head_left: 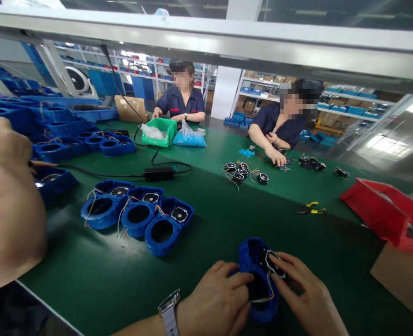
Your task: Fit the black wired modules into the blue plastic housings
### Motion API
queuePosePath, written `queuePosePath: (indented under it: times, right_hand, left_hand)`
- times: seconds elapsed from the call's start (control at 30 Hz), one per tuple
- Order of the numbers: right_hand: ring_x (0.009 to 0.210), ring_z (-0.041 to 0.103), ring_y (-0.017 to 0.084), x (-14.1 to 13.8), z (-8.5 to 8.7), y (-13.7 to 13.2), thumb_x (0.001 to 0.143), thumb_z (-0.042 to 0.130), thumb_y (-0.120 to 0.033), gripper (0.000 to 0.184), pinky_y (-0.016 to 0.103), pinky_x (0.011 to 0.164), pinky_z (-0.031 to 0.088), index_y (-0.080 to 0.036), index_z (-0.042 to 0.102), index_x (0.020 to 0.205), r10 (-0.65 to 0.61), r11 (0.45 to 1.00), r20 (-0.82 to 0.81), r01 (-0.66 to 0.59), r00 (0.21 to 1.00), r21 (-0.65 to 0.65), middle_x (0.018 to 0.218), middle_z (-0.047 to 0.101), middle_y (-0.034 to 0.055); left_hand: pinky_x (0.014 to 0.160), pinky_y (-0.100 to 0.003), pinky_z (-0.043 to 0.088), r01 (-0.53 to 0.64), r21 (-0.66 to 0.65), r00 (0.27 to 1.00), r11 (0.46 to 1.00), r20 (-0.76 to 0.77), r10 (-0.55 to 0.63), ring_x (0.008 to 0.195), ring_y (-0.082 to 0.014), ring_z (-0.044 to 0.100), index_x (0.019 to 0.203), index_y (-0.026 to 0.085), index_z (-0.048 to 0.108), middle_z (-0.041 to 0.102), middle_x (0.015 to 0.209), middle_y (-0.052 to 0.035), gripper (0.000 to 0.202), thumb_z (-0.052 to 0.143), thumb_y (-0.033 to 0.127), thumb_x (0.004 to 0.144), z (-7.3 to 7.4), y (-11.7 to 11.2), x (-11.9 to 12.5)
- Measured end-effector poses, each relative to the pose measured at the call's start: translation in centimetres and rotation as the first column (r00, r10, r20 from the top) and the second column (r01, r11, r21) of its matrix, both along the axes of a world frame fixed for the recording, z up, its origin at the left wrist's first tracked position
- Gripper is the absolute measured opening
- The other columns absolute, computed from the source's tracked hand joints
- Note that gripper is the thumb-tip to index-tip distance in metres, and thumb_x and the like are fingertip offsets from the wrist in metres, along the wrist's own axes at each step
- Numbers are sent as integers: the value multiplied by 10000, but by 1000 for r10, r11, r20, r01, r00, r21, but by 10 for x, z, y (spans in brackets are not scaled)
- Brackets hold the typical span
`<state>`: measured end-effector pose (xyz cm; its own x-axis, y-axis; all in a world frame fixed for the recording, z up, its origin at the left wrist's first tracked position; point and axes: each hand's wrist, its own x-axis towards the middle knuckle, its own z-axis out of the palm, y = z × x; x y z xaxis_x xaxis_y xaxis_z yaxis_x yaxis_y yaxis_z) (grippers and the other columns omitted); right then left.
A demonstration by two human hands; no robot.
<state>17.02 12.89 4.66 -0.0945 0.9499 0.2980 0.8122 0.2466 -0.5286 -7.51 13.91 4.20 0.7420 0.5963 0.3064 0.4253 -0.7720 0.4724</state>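
Directly before me on the green table lies a blue plastic housing (250, 246) with a round ring at its near end. My left hand (218, 298), a watch on its wrist, grips the left side of the ring, fingers curled over its rim. A black square motor with a pale edge (268, 262) sits in the housing's far compartment. My right hand (306, 284) holds the motor, its fingers on the top and the thumb by the near edge. Thin coloured wires (271, 291) run from it into the ring. The right fingers partly cover the motor.
To the left stand three blue housings with motors (162, 228) in a row. A black power adapter (159, 174), loose motors (240, 175), yellow-handled pliers (310, 209) and a red bin (384, 210) lie around. Another person's arm (10, 210) is at left; two co-workers sit opposite.
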Motion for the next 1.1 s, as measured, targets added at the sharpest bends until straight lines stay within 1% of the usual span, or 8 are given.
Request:
queuePosePath:
  times: [0.13,0.3,0.37,0.6,0.87,0.93,1.0,1.1]
  right_hand:
    - [1009,623,249,0,0,1,908,529,-441,297,338,731,606,-296,687,1114,12,1000,-15,-12,1000,-9,1169,602,71]
    - [1069,594,271,-2,-2,3,932,501,-481,314,466,873,555,-318,659,1149,23,999,50,-24,999,34,1210,587,60]
    - [1089,583,279,-1,-4,2,940,490,-491,320,486,876,551,-316,651,1154,0,999,49,-2,999,40,1227,579,58]
    - [1082,589,275,5,-5,0,951,470,-459,320,467,886,550,-284,644,1155,25,998,111,-31,993,52,1231,578,68]
    - [955,630,253,-2,4,-1,936,476,-412,284,385,782,572,-235,665,1051,48,989,190,-73,981,130,1108,615,88]
    - [978,608,272,-1,4,-1,930,486,-405,276,421,800,550,-232,668,1043,45,983,219,-82,975,162,1075,623,92]
    - [1037,568,310,0,3,-2,926,491,-417,276,523,868,493,-253,669,1059,37,981,289,-90,957,170,1062,632,81]
    - [1111,520,345,3,1,-3,939,459,-420,281,671,940,371,-302,671,1082,60,990,412,-107,909,93,1105,627,56]
  left_hand:
    - [939,-394,436,9,-7,1000,1000,-19,-9,1143,-255,528,940,174,583,569,1296,-2,138,497,279,916,2,-1,0]
    - [933,-376,429,22,9,999,1000,-35,-22,1137,-233,523,930,173,580,573,1284,13,135,509,288,917,1,1,0]
    - [929,-372,425,25,24,999,999,-37,-24,1136,-232,522,917,172,578,572,1285,13,139,507,292,921,1,1,0]
    - [932,-371,416,35,33,999,999,-36,-34,1137,-236,524,919,172,578,564,1297,14,134,513,290,919,2,1,0]
    - [925,-370,411,27,19,999,999,-23,-26,1122,-238,534,897,173,594,595,1248,3,120,540,281,899,-1,0,2]
    - [915,-371,416,33,23,999,999,-33,-32,1115,-242,537,907,174,593,599,1239,0,125,539,286,900,-1,0,3]
    - [906,-374,423,41,26,999,999,-36,-40,1112,-247,539,916,175,587,599,1239,2,133,528,294,906,-1,-1,4]
    - [911,-380,429,51,35,998,998,-25,-50,1123,-250,538,915,173,579,590,1258,3,134,517,291,911,-1,-1,4]
